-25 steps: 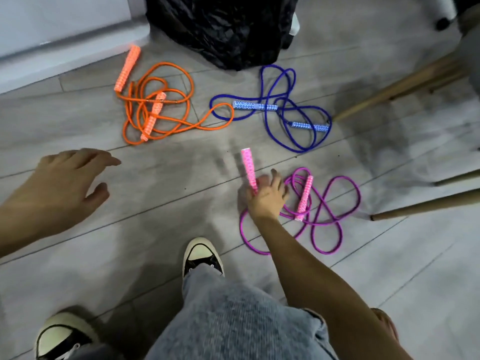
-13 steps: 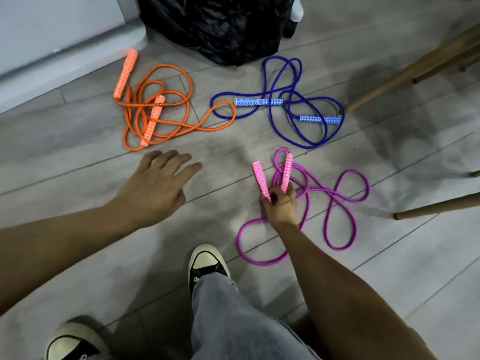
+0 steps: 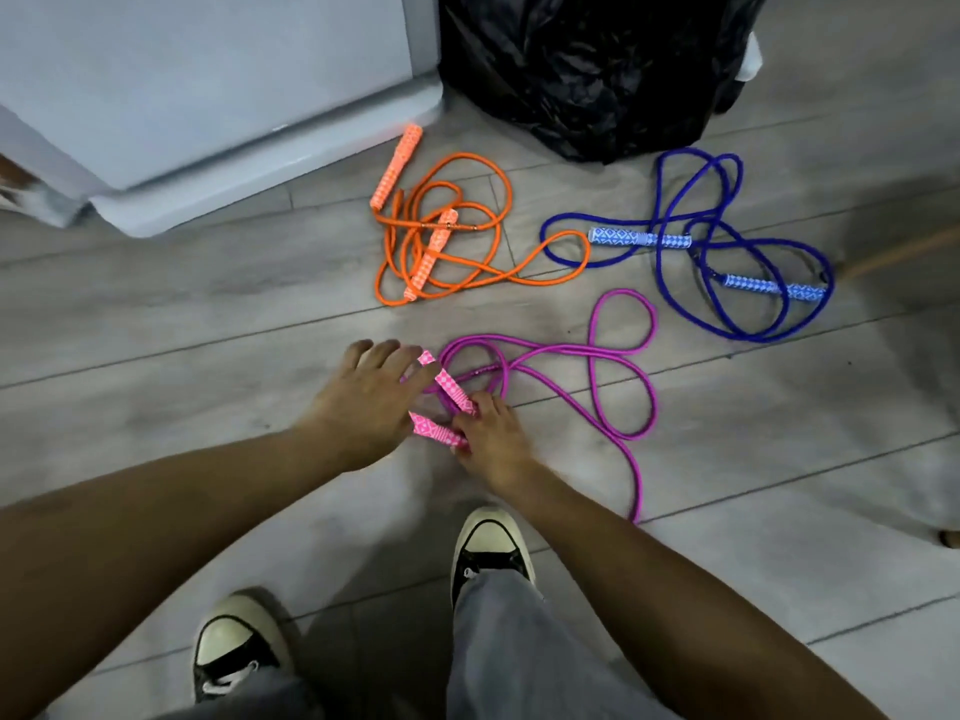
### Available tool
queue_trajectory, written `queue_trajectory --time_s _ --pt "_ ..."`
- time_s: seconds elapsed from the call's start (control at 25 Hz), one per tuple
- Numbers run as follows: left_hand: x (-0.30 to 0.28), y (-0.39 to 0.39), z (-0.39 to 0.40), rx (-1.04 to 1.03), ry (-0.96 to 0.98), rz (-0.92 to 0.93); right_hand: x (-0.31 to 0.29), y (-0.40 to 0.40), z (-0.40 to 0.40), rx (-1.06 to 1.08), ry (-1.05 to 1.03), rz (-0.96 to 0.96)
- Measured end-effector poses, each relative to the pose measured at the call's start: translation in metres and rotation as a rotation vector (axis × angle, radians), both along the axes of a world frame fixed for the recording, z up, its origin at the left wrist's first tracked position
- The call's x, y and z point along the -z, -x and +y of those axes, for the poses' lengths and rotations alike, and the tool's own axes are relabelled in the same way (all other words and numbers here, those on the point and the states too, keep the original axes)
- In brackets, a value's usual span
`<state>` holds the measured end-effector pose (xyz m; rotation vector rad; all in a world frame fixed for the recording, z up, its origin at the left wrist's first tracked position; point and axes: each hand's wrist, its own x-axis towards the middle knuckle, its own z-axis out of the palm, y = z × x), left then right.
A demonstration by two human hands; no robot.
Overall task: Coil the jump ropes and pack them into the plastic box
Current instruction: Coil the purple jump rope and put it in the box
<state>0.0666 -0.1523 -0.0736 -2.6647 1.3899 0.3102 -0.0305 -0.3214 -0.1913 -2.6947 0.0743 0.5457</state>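
Note:
Three jump ropes lie on the grey floor. The purple rope (image 3: pixel 597 356) with pink patterned handles (image 3: pixel 449 392) is nearest, its cord looping off to the right. My right hand (image 3: pixel 491 439) grips the two pink handles at their near ends. My left hand (image 3: pixel 363 402) reaches over the far ends of those handles with its fingers spread; whether it touches them I cannot tell. An orange rope (image 3: pixel 441 236) lies tangled further back. A blue rope (image 3: pixel 727 252) with pale blue handles lies at the back right. No plastic box is in view.
A black plastic bag (image 3: pixel 587 65) stands behind the ropes. A pale blue cabinet base (image 3: pixel 234 148) fills the back left. My two black-and-white shoes (image 3: pixel 491 548) and grey trouser legs are at the bottom.
My right hand gathered both pink handles and drew them to the left, stretching the purple cord. My left hand came across from the left to the handles.

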Motion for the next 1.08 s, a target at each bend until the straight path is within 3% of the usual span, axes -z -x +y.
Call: queue_trajectory --time_s 0.32,0.56,0.68,0.8,1.08 --pt "-0.046 -0.02 0.086 -0.379 -0.071 0.037 -0.043 -0.024 0.045 -0.13 -0.112 0.063" --pt "-0.117 -0.005 0.108 -0.398 -0.108 0.071 -0.155 -0.045 0.044 -0.157 -0.389 0.022" --pt "-0.165 0.01 0.106 -0.323 -0.013 0.101 -0.234 -0.059 0.05 -0.188 -0.508 -0.062" --pt "-0.225 0.024 0.115 -0.353 0.169 -0.024 -0.313 -0.064 0.062 -0.233 -0.559 -0.157" --pt "-0.304 0.065 0.174 -0.681 0.554 -0.239 -0.433 -0.057 0.058 -0.133 -0.627 -0.281"
